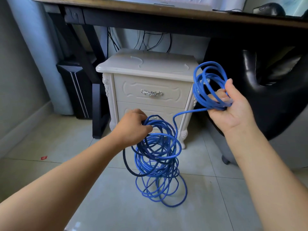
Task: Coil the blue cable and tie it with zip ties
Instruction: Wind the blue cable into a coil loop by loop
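A dark wooden desk [166, 12] ran across the top of the view, with black cords hanging behind it; a black padded chair [270, 77] stood at the right; a black computer tower [75, 87] stood at the left beside the desk leg; a cream bedside cabinet [146, 84] with two drawers and a silver handle [151, 93] sat under the desk on the pale tiled floor [116, 197]. Two bare forearms reached forward from the bottom corners. The blue cable [158, 155] hung in a loose, tangled mass of loops from the left hand [131, 127], its lowest loops resting on the floor tiles in front of the cabinet; the left hand was clenched around the top of that mass. One strand ran up and to the right to the right hand [233, 107], which was raised, palm toward the camera, fingers curled around a smaller bundle of loops beside the cabinet's right edge; a clear plug lay against the fingers. A small red scrap [44, 157] lay on the floor at the left.
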`<state>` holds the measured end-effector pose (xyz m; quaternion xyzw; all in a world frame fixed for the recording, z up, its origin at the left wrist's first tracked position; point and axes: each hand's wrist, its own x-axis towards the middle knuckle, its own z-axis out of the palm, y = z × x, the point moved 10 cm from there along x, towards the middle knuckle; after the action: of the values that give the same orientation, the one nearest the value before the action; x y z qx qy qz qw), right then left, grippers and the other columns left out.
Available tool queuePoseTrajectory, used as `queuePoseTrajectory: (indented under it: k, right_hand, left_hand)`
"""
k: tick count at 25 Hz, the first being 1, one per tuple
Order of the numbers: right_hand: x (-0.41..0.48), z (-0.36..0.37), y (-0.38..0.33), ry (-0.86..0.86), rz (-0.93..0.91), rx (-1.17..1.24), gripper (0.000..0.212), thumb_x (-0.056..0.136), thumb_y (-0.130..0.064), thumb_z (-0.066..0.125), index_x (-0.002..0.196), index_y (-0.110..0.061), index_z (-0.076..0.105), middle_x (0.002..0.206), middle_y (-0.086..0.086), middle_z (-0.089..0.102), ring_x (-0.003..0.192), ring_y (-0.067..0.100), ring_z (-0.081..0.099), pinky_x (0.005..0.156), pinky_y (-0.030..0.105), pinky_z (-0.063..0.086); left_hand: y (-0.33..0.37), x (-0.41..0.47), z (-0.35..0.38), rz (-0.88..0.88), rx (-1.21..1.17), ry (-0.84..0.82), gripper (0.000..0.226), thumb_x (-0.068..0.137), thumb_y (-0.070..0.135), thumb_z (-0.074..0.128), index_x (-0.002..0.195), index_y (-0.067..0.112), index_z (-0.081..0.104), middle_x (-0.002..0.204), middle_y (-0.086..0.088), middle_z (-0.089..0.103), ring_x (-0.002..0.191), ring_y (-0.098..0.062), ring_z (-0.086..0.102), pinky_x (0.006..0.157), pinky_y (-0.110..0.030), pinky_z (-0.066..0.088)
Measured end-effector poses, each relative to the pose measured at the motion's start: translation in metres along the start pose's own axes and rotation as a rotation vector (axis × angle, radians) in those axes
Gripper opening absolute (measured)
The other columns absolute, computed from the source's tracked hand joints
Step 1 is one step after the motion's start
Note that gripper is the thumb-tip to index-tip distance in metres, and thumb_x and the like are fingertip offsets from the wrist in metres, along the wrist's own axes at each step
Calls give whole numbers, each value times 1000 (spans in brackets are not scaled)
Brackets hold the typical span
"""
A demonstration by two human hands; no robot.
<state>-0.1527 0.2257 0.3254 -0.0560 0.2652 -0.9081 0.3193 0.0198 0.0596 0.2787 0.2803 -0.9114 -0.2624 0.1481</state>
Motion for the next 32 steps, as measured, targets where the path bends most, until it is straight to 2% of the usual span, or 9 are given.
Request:
queuePoseTrajectory:
  k: [2, 4, 7, 10, 15, 18, 24, 28, 32]
  right_hand:
    - [5, -11, -12, 82, -42, 49, 33, 98, -26, 55, 69, -15, 44, 44, -8, 29, 38, 4, 31, 67, 17, 49]
    - [5, -16, -18, 111, -57, 60, 28, 98, -25, 57, 73, -14, 47, 48, -8, 29, 40, 4, 30, 60, 21, 55]
    - [-1, -10, -19, 73, -83, 64, 27, 97, -24, 57, 74, -13, 49, 49, -8, 30, 43, 4, 32, 59, 23, 56]
    - [-4, 3, -28, 2, -145, 104, 24, 97, -22, 58, 76, -13, 50, 51, -7, 34, 46, 4, 36, 69, 21, 54]
    - [3, 6, -4, -51, -18, -219, 39, 97, -28, 54, 62, -19, 39, 42, -9, 27, 38, 4, 27, 41, 14, 35]
    - [4, 5, 7, -88, 36, -264, 37, 95, -29, 56, 62, -20, 42, 43, -10, 27, 39, 4, 26, 41, 13, 30]
    - [-11, 14, -56, -119, -187, 93, 21, 99, -23, 55, 82, -10, 54, 48, -7, 36, 41, 3, 39, 51, 16, 44]
    - [-5, 14, -35, -112, -83, -69, 40, 99, -29, 51, 62, -17, 42, 41, -9, 29, 37, 3, 31, 46, 11, 34]
    - [-6, 14, -1, -128, 45, -286, 38, 96, -32, 53, 64, -20, 35, 42, -10, 27, 39, 3, 26, 39, 13, 29]
  left_hand:
    - [-15, -2, 4, -112, -124, -63, 14, 86, 22, 65, 79, 10, 65, 78, -3, 64, 69, -20, 57, 57, -24, 43]
    - [-23, -4, 7, -148, -125, -96, 15, 87, 23, 65, 76, 14, 60, 65, 0, 60, 57, -15, 54, 46, -18, 37]
    - [-25, -3, 8, -126, -46, -98, 7, 89, 20, 62, 86, 13, 61, 71, 1, 67, 63, -15, 64, 51, -21, 47]
    - [-30, -2, 15, -144, -155, -119, 6, 90, 15, 62, 95, 12, 61, 76, 3, 72, 61, -12, 64, 52, -21, 50]
    - [-31, -9, 27, -210, -631, -239, 14, 89, 6, 69, 102, 3, 64, 83, -4, 75, 64, -11, 65, 56, -19, 53]
    - [-22, -11, 27, -128, -722, -309, 13, 93, 1, 61, 106, 4, 65, 95, -8, 76, 68, -12, 63, 62, -20, 53]
    - [-29, -11, 18, -41, -552, -305, 29, 89, -3, 63, 114, 13, 64, 97, -9, 76, 69, -14, 62, 69, -26, 54]
    - [-33, -9, 11, -25, -534, -216, 38, 86, 4, 71, 114, 28, 66, 93, -2, 75, 75, -13, 67, 71, -23, 56]
    - [-33, -5, 2, 16, -314, -95, 50, 86, 10, 72, 128, 29, 53, 91, 3, 74, 77, -17, 69, 78, -32, 58]
